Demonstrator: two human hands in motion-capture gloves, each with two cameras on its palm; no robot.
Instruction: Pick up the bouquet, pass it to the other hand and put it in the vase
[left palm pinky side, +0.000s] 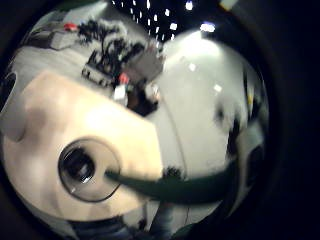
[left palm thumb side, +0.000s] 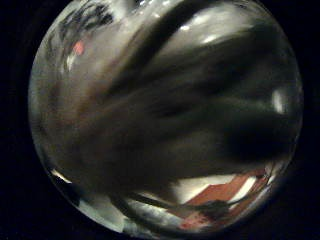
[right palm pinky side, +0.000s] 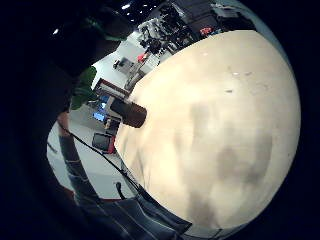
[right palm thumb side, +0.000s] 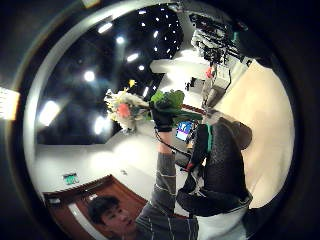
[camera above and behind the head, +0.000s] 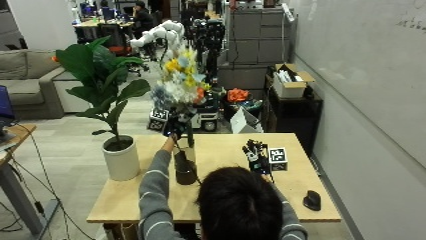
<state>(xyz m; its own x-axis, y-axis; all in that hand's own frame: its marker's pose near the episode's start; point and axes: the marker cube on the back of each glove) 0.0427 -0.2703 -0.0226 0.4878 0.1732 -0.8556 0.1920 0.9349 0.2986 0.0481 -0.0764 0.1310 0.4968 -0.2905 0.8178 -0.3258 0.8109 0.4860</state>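
Outside view: left hand (camera above and behind the head: 174, 127) grips the bouquet (camera above and behind the head: 180, 82) above the vase (camera above and behind the head: 185, 170); right hand (camera above and behind the head: 256, 159) fingers relaxed, empty

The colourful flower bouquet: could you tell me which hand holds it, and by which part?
The left hand grips the colourful flower bouquet by its stems, above the dark vase. The right hand holds nothing.

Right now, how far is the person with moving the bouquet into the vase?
The pickup looks done: the left hand grips the bouquet by its stems, raised above the table. The right hand rests low over the table and holds nothing, so the pass may be done already; these pictures cannot settle it. Still left: lowering the stems into the dark vase, which stands just below the bouquet.
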